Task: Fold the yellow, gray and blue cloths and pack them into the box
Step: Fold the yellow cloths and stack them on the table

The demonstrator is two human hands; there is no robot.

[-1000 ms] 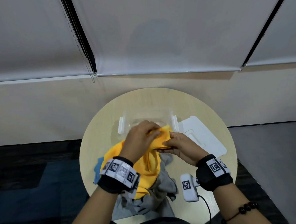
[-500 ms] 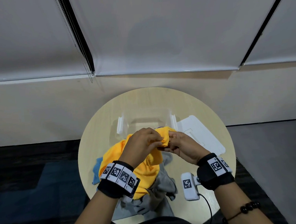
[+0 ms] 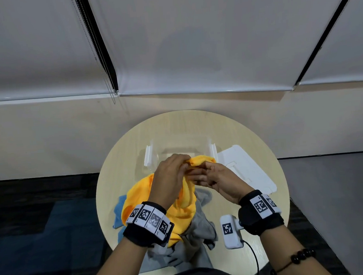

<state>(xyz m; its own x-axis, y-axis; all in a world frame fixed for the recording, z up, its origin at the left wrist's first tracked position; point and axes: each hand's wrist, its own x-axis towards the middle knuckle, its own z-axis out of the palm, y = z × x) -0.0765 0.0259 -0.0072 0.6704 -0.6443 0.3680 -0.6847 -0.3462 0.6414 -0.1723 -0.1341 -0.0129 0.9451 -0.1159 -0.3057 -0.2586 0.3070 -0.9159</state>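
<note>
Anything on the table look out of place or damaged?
Nothing damaged. The gray cloth lies crumpled at the near edge of the table and might slide off; the left hand and right hand grip the yellow cloth.

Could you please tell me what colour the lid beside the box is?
The lid is white; head view.

Office-type room set up for motion recording: white roller blinds (image 3: 191, 40) along the wall, dark carpet tiles (image 3: 42, 222), a round pale-wood table (image 3: 118, 174), marker-printed wristbands (image 3: 150, 220) and a cabled, marker-tagged white device (image 3: 230, 230)
</note>
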